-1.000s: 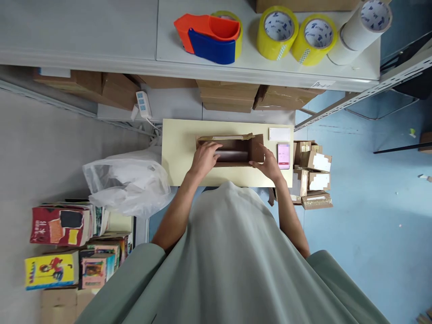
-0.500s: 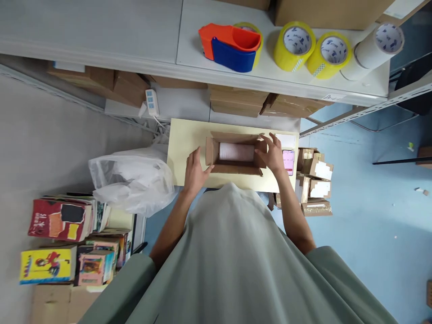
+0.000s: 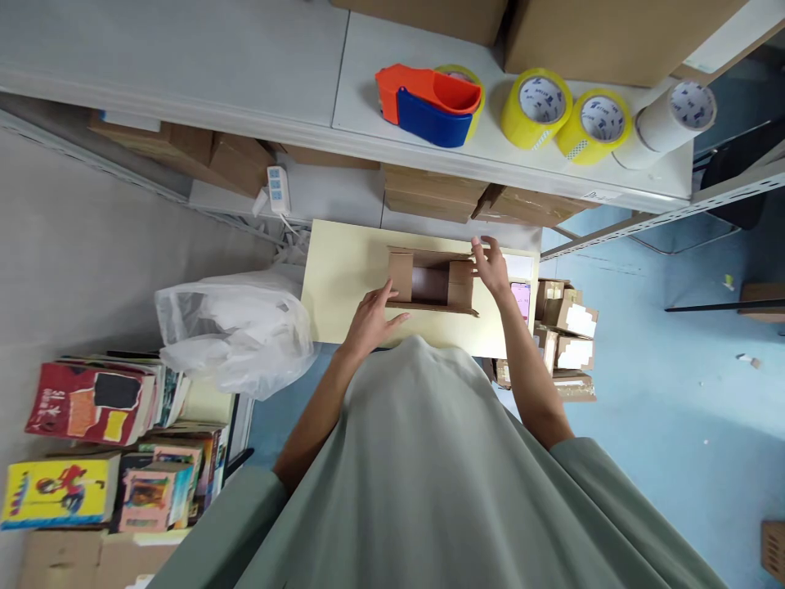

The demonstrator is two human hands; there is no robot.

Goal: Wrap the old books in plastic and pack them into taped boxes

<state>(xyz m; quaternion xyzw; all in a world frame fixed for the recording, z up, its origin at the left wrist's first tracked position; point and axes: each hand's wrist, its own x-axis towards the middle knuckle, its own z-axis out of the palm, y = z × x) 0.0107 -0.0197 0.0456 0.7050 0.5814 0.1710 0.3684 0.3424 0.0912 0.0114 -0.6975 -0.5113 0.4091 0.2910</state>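
Note:
A small open cardboard box point(image 3: 432, 282) lies on a pale yellow low table point(image 3: 343, 278), with a pale object inside it that I cannot make out. My left hand point(image 3: 373, 321) rests by the box's near left corner, fingers stretched toward its near flap. My right hand point(image 3: 490, 267) is at the box's right end, fingers spread against the right flap. Neither hand grips anything.
A pink-screened phone point(image 3: 521, 299) and a white card lie right of the box. Above, a shelf carries a red-blue tape dispenser point(image 3: 429, 105) and several tape rolls point(image 3: 536, 109). A white plastic bag point(image 3: 233, 329) and books point(image 3: 91, 401) sit left, small cartons point(image 3: 567, 339) right.
The left hand left the inside of the box and came to its near left corner. The right hand moved along the right end flap. The flaps now stand more folded in.

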